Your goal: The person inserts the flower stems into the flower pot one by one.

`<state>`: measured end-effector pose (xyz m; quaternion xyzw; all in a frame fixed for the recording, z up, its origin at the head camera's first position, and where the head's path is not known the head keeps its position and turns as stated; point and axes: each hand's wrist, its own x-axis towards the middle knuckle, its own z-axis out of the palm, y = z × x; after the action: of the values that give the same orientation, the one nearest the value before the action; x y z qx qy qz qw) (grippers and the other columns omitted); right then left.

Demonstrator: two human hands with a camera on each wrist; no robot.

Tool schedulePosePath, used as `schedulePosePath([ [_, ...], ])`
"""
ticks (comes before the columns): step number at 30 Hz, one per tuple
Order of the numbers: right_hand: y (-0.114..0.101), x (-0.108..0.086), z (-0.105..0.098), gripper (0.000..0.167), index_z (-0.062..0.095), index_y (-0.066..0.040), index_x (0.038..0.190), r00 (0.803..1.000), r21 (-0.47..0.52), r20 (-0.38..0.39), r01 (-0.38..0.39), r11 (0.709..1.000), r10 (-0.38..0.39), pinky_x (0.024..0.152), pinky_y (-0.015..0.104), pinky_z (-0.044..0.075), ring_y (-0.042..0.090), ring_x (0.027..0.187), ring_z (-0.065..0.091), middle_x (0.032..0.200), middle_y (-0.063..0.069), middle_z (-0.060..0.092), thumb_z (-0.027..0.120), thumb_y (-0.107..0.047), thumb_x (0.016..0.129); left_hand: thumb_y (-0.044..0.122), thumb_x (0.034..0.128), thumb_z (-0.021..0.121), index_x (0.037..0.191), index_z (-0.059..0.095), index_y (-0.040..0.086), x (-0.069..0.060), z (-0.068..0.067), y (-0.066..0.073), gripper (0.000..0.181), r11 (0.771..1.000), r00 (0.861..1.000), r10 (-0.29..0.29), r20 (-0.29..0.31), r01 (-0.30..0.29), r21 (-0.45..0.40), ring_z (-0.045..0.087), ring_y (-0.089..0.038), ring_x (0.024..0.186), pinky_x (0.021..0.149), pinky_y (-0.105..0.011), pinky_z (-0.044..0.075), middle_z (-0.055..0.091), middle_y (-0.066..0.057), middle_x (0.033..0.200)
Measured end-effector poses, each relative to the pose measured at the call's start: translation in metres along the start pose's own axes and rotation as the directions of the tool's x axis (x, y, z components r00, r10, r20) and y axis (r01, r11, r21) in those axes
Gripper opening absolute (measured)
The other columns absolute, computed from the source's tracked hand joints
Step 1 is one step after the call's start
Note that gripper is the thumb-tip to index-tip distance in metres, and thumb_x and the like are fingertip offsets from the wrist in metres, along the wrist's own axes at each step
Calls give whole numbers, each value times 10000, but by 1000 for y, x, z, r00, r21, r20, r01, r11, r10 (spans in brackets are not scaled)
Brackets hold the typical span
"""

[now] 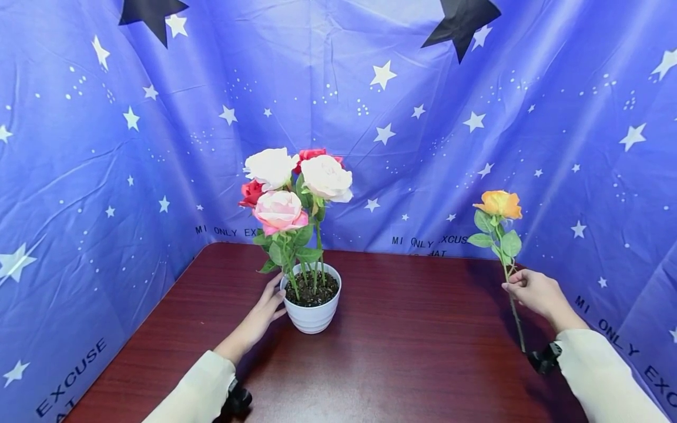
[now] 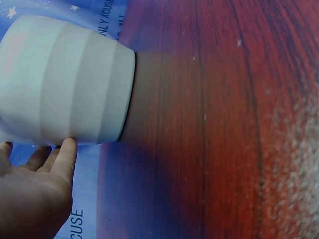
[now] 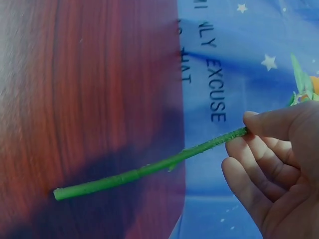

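A white flowerpot (image 1: 313, 318) stands upright on the table, filled with dark soil (image 1: 312, 295). Two white roses, a pink rose (image 1: 280, 211) and red roses (image 1: 312, 157) rise from it on green stems. My left hand (image 1: 259, 314) touches the pot's left side with extended fingers; in the left wrist view its fingertips (image 2: 69, 144) meet the lower wall. Over at the right, my right hand (image 1: 540, 295) pinches the stem of an orange rose (image 1: 500, 204) between thumb and fingers. That rose is held bloom up, and its bare green stem (image 3: 134, 174) hangs below the hand.
The dark red wooden table (image 1: 412, 329) runs back to a blue cloth (image 1: 338, 88) with white stars and printed letters. This cloth also encloses both sides. Black stars (image 1: 462, 26) hang at the top. A small black device (image 1: 545, 358) sits at each wrist.
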<state>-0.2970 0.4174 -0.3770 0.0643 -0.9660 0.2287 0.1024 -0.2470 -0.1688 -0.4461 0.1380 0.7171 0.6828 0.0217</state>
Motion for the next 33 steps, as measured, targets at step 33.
schedulePosePath([
  [33, -142, 25, 44, 128, 635, -99, 966, 934, 185, -205, 329, 926, -291, 623, 291, 468, 127, 721, 617, 843, -8, 707, 734, -170, 926, 231, 1094, 347, 1600, 91, 92, 0, 1, 1, 584, 1000, 1000, -1, -4, 1, -6, 159, -456, 1445, 1133, -617, 262, 138, -296, 1551],
])
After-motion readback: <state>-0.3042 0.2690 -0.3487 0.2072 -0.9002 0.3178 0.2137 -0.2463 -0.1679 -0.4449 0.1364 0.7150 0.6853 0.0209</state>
